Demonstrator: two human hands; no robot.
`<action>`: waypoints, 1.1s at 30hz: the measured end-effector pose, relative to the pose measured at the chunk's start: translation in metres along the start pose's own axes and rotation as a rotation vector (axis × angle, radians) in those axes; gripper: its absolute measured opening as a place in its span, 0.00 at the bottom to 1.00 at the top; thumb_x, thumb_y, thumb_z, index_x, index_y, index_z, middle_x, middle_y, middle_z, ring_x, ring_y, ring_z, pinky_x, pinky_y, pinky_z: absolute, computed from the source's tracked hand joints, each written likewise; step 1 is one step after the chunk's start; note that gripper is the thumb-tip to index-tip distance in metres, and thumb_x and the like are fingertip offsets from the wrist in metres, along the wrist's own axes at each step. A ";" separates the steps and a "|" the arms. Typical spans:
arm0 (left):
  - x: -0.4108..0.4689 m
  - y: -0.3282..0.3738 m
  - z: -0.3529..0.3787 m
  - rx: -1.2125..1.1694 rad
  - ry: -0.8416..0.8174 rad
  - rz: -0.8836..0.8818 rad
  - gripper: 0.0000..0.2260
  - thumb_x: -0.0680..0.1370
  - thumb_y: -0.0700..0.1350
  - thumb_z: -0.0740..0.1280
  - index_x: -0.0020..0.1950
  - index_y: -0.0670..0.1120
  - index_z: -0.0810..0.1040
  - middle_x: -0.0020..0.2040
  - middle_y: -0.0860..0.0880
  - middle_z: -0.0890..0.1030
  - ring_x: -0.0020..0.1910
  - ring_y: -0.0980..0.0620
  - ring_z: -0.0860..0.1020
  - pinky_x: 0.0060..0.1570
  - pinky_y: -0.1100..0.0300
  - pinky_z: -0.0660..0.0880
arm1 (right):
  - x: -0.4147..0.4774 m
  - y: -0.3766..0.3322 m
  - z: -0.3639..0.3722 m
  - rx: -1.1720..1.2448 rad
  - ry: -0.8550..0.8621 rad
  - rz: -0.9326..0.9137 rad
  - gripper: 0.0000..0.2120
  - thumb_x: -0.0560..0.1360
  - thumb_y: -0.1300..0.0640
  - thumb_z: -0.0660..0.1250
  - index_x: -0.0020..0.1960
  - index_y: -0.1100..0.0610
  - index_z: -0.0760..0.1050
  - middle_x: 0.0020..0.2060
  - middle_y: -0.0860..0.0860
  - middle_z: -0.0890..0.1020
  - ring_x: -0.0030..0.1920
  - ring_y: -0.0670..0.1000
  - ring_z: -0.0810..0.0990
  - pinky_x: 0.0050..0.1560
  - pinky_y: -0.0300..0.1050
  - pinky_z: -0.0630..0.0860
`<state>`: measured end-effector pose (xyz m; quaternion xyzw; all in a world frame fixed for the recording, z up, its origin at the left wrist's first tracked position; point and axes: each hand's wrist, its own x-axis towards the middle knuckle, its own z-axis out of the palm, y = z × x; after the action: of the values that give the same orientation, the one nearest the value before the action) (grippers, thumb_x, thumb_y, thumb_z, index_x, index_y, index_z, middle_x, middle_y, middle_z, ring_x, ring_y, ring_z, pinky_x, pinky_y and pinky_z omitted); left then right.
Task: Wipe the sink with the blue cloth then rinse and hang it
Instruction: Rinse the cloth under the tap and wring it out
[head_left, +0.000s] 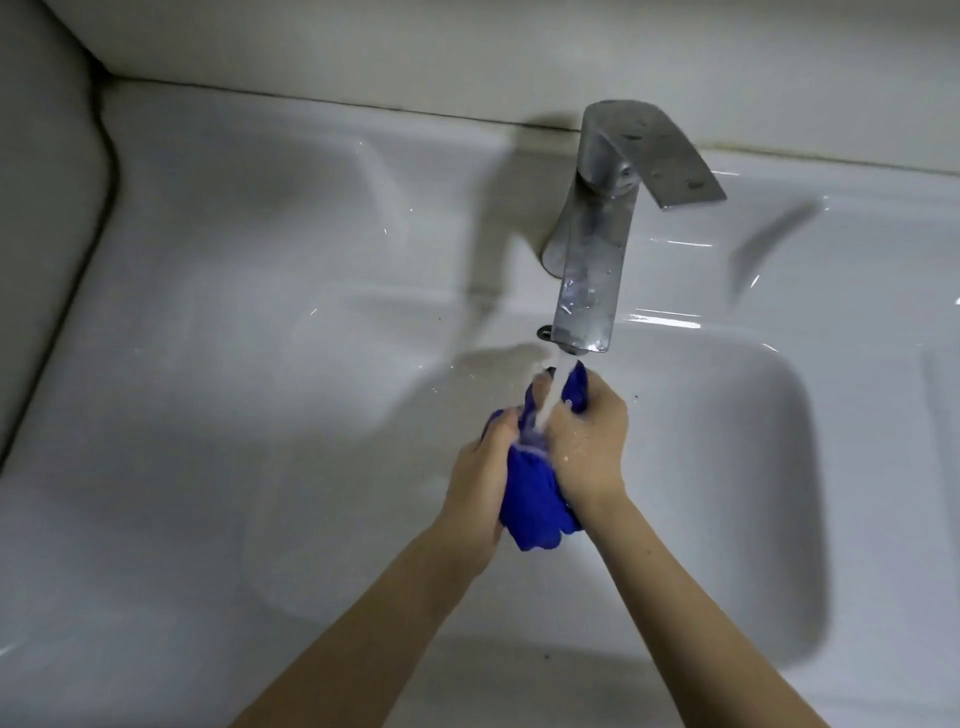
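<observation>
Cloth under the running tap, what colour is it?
The cloth is plain deep blue, no pattern visible; the head view shows it.

Dim light; tap (597, 234) shadow cast left; glare streaks on sink (670, 318).

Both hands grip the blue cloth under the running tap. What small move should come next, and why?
Probably squeeze and knead the blue cloth between the left hand and right hand. The water stream from the tap strikes only its bunched top, so the lower folds likely need working through.
</observation>
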<state>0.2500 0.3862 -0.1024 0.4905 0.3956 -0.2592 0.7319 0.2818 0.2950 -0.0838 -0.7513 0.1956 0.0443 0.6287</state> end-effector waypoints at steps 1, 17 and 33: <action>-0.006 0.000 -0.003 0.000 -0.050 -0.013 0.15 0.81 0.53 0.64 0.47 0.45 0.85 0.46 0.43 0.85 0.43 0.47 0.85 0.40 0.55 0.80 | -0.004 -0.002 -0.004 0.062 -0.019 -0.018 0.12 0.72 0.67 0.65 0.35 0.69 0.64 0.29 0.66 0.69 0.30 0.52 0.67 0.32 0.44 0.68; -0.125 0.060 -0.042 0.152 0.096 0.293 0.04 0.78 0.51 0.68 0.50 0.58 0.81 0.46 0.57 0.86 0.50 0.50 0.83 0.43 0.54 0.77 | -0.075 -0.068 -0.094 -0.381 -0.124 -0.094 0.05 0.80 0.56 0.64 0.51 0.47 0.77 0.44 0.44 0.83 0.45 0.40 0.80 0.41 0.29 0.73; -0.140 0.064 -0.047 -0.049 0.032 0.232 0.11 0.79 0.52 0.67 0.56 0.50 0.83 0.55 0.46 0.85 0.54 0.41 0.83 0.49 0.43 0.81 | 0.003 -0.138 -0.067 -0.773 -0.025 -0.811 0.24 0.80 0.62 0.63 0.75 0.64 0.65 0.74 0.59 0.67 0.76 0.57 0.62 0.74 0.50 0.61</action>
<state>0.2064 0.4535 0.0376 0.5190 0.3537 -0.1551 0.7625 0.3207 0.2486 0.0575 -0.9417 -0.1469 -0.1236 0.2763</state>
